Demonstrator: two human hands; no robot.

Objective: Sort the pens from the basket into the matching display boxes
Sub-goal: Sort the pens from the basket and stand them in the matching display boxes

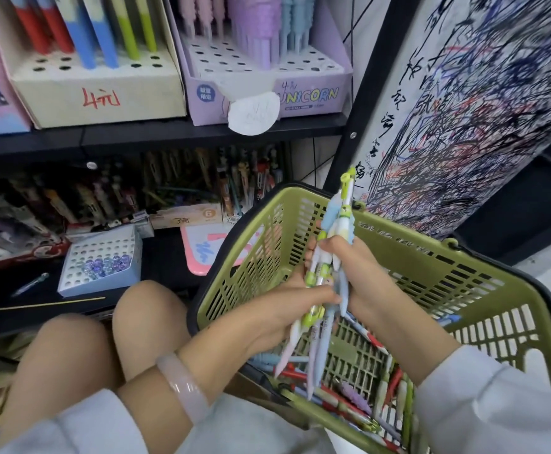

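Note:
A bundle of pastel pens [328, 257] with green, blue and lilac parts stands tilted over the green plastic basket [431, 267]. My left hand [287, 309] grips the bundle from below and left. My right hand [352, 267] holds the same bundle from the right, higher up. Many more loose pens [359, 398] lie in the basket's bottom. On the upper shelf stand a lilac UNICORN display box [300, 93] with pastel pens and a cream display box [103, 90] with red, blue and green pens.
A light-blue holed box [103, 260] with purple-topped pens sits on the lower shelf beside a pink-edged board [202, 250]. Dark boxes of pens fill the shelf's back. My knees [103, 339] are at the left. A scribbled test sheet [464, 109] hangs on the right.

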